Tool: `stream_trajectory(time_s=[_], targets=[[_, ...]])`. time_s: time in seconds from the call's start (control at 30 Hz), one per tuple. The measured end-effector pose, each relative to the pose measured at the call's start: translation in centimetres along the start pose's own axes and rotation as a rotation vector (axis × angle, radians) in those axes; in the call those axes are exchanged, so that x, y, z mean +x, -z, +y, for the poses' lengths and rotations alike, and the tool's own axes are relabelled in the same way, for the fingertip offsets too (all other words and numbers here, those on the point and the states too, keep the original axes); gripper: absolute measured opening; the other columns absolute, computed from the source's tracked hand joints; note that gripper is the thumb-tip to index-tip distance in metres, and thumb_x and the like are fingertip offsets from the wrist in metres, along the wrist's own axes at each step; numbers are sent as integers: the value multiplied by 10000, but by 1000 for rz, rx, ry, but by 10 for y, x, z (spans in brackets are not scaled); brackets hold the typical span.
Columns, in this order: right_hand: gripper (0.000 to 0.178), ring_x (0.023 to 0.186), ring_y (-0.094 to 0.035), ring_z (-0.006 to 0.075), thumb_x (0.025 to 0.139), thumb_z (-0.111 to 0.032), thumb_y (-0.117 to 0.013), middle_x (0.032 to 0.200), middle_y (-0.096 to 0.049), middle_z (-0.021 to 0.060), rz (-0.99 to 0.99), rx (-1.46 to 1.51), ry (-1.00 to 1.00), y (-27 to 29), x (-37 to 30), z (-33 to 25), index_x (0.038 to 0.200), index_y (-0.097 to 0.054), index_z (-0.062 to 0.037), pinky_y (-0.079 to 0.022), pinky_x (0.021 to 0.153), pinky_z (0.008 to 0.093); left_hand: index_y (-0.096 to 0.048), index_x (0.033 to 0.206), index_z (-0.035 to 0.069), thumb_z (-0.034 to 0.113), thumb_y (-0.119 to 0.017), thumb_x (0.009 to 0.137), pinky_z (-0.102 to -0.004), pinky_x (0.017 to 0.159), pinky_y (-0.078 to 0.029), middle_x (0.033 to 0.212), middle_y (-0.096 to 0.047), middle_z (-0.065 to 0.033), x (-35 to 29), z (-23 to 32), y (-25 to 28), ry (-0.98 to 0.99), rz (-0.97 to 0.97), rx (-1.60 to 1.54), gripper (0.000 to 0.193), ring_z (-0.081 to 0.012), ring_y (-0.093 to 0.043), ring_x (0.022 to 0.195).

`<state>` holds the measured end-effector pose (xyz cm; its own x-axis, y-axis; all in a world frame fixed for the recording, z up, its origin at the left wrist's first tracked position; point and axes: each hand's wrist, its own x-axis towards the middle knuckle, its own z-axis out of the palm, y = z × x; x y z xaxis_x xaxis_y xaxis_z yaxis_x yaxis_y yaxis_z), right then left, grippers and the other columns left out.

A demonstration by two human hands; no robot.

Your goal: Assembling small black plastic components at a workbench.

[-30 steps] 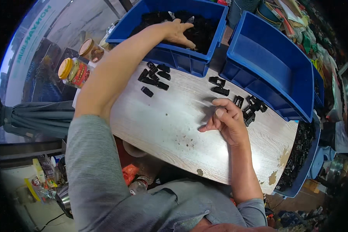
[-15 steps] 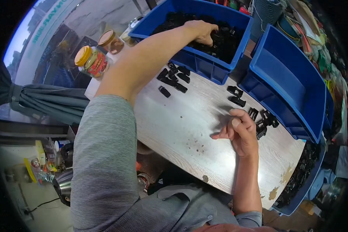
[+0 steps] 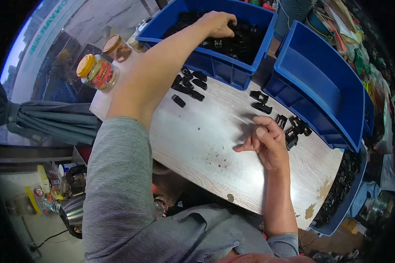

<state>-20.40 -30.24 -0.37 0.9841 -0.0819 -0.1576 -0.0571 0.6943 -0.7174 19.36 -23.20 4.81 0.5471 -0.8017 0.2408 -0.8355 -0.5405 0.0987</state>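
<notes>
Stretched across to the far side, my left hand (image 3: 218,24) reaches into a deep blue bin (image 3: 226,70). Its thumb and forefinger are spread and curved down over a heap of small black plastic parts (image 3: 241,46); I see no part held between them, and the other fingers are mostly hidden. My right hand (image 3: 270,142) hovers above the table, palm turned inward, fingers loosely bent and apart, holding nothing. Beside it lie several black plastic clip-like parts (image 3: 296,129), with two more parts (image 3: 260,102) farther back. Another loose group (image 3: 189,85) rests in front of the bin.
A second blue bin (image 3: 311,72) with a bare inside stands tilted at the right. Below the table's right edge sits another blue container (image 3: 338,219) of black parts. Two lidded jars (image 3: 98,74) stand at the left of the pale table (image 3: 206,131).
My left hand has lifted slightly and drawn left within the bin. My right hand keeps its loosely bent pose. The whole view has shifted a little.
</notes>
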Motion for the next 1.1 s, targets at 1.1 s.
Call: stream_trajectory(time_s=[1.1], targets=[[308, 657, -655, 270, 962, -153, -640, 644, -530, 77, 40, -26, 6, -1, -3, -1, 1232, -579, -18, -609, 736, 625, -632, 1150, -3, 56, -749, 781, -329, 832, -547, 984, -685, -112, -194, 13, 10, 319, 1257, -468, 392, -210, -663, 882]])
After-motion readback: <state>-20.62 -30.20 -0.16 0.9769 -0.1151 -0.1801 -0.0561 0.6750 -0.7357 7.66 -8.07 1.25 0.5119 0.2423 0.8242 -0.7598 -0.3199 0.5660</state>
